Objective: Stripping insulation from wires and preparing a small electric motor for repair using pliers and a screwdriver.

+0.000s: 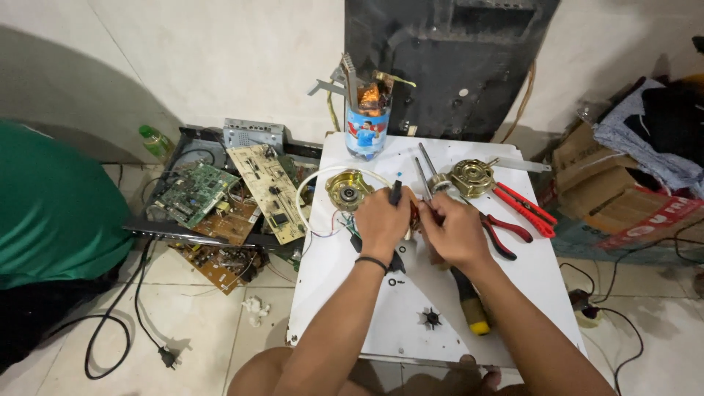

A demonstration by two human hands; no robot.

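At frame centre, on the white metal bench (513,293), a small motor part with copper windings (415,217) is gripped between both hands: left hand (383,220) fingers clenched round a black-handled tool (395,193), right hand (456,231) fingers clamped on the part. Disassembly is judged underway; steady prying is called for next. Red-handled pliers (524,209) lie right.

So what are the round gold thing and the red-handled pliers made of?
The round gold part looks like metal: shiny, brassy, cast-looking. The pliers seem to have dark metal jaws, with handles in red plastic or rubber sleeves, smooth and slightly glossy. Both lie on the white board, which looks like painted sheet metal.
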